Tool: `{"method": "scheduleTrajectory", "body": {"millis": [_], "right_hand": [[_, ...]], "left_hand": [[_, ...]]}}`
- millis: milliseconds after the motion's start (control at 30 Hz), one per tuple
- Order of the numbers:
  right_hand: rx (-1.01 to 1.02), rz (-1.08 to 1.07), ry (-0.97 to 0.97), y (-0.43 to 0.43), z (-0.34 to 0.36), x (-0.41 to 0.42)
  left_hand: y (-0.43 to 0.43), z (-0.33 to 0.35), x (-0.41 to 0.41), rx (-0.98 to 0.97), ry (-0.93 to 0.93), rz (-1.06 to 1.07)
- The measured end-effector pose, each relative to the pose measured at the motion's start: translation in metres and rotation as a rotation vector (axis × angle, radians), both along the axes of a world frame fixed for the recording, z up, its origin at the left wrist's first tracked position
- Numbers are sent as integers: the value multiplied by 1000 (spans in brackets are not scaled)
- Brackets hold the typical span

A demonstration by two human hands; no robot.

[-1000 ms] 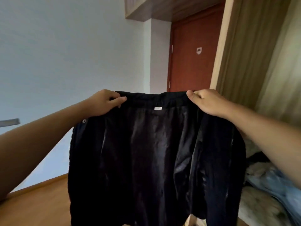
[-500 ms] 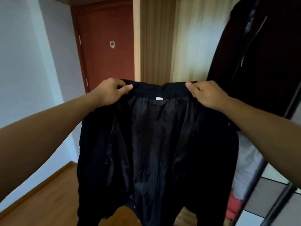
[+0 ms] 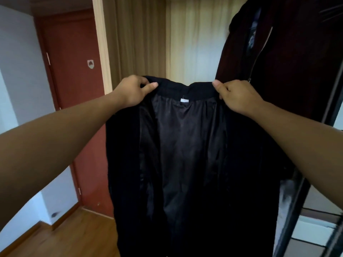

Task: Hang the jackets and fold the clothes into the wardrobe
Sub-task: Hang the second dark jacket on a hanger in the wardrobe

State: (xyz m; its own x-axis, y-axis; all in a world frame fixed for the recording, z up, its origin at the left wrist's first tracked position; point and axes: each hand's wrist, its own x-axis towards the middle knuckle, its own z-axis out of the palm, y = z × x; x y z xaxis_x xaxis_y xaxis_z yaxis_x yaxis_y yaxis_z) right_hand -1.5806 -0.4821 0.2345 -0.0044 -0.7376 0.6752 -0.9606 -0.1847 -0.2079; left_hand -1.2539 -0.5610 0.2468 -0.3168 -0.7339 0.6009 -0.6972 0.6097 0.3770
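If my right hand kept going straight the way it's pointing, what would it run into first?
Your right hand pinches the black jacket collar; past that, likely the pale curtain, though the hanging dark red jacket is close beside. Depth unclear.

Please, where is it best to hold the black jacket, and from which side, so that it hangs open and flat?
Grip the collar at its two ends, near the shoulders, from the lining side, as the left hand and right hand do. It is a thick band along the top edge of the jacket, and the body hangs straight below it, lining toward the person.
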Motion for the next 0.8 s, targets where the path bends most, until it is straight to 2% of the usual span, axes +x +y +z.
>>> {"method": "scheduleTrajectory", "body": {"millis": [133, 367, 800], "right_hand": [[-107, -8, 16, -41, 33, -17], [-167, -105, 117, -111, 84, -48], [-333, -276, 238, -209, 121, -71]], "left_hand": [[-41, 27, -26, -42, 45, -8], [-108, 54, -74, -81, 149, -31], [-242, 86, -106, -192, 205, -109]]}}
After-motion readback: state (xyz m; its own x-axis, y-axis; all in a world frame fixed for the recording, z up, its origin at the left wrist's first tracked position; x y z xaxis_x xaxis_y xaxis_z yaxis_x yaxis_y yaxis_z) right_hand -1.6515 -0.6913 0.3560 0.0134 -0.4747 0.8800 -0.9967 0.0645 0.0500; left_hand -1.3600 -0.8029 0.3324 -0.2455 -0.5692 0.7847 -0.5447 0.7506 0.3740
